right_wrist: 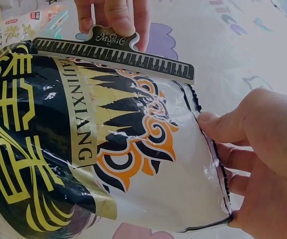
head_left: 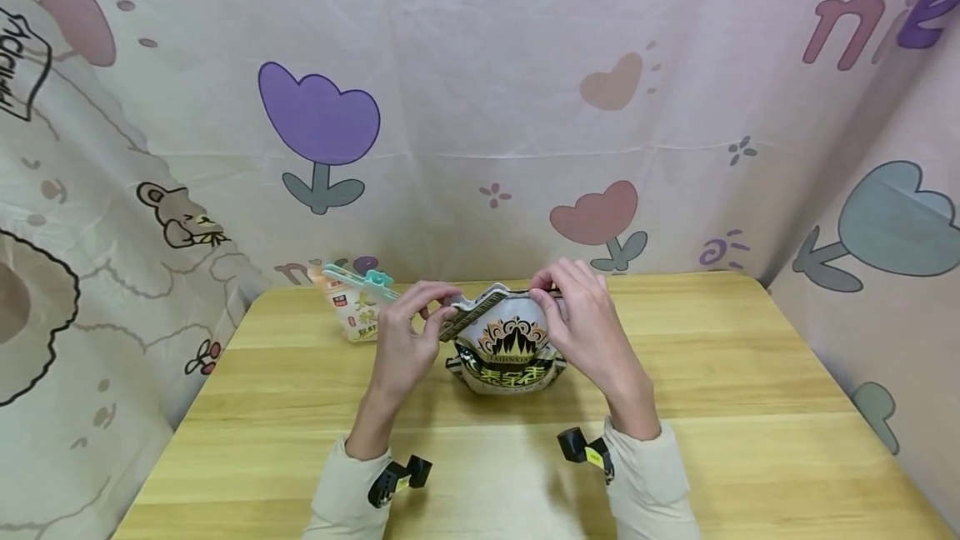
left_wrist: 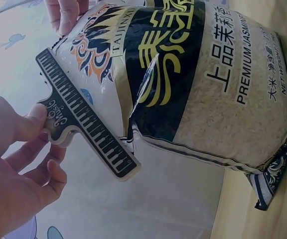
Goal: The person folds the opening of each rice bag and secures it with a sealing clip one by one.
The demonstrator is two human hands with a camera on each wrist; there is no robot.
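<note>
A bag of jasmine rice stands upright on the table, black and gold in front with rice showing through its clear lower part. My left hand pinches the handle of a black bag clip printed with piano keys and the word Music. The clip lies slantwise across the bag's upper left corner; how firmly it bites cannot be seen. With thumb and fingers, my right hand pinches the bag's top edge on the right side. The fingers behind the edge are partly hidden.
Behind my left hand stands a smaller snack-like packet with a turquoise clip across its top. The wooden table reaches back to a patterned cloth hanging behind and at both sides.
</note>
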